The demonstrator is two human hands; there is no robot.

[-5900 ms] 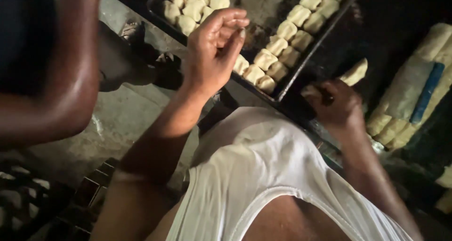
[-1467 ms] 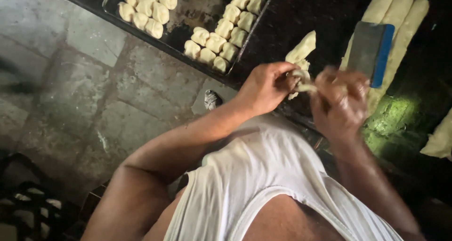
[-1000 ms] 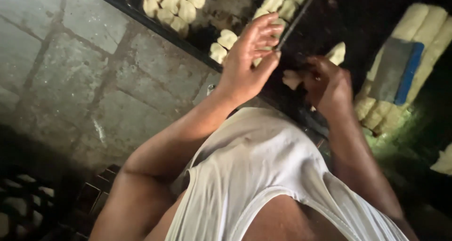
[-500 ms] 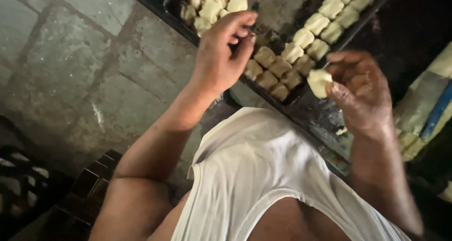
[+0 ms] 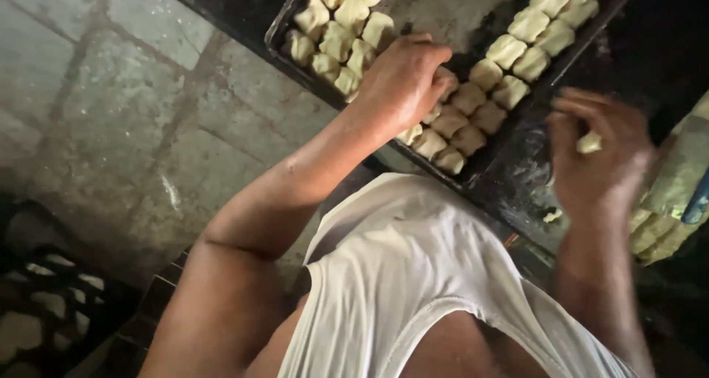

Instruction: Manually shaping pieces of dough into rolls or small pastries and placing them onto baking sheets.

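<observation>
Pale dough pieces [image 5: 473, 119] lie in close rows on a dark, blackened metal tray [image 5: 284, 25], which fills the picture from about 11 to 2 o'clock. The left hand [image 5: 405, 79] rests knuckles-up over the row near the middle of the tray, its fingers curled down among the pieces; the grip seems closed on one small piece, though the fingertips are hidden under the hand, so I cannot tell for sure. The pieces stand side by side, touching, probably so that many fit on one tray. The right hand [image 5: 600, 160], at 3 o'clock, hovers above the dark tabletop [image 5: 517, 182] just beside the tray edge, and it pinches a small dough lump [image 5: 588, 142] between thumb and fingers, so this grip is clamped on the lump. It is blurred a little. A longer strip of dough [image 5: 665, 201] lies at 4 o'clock, close to this hand, likely where lumps come from. Below, a white sleeveless shirt [image 5: 413, 289] covers the person's chest, and grey stone floor [image 5: 111, 105] shows at 9 o'clock.
</observation>
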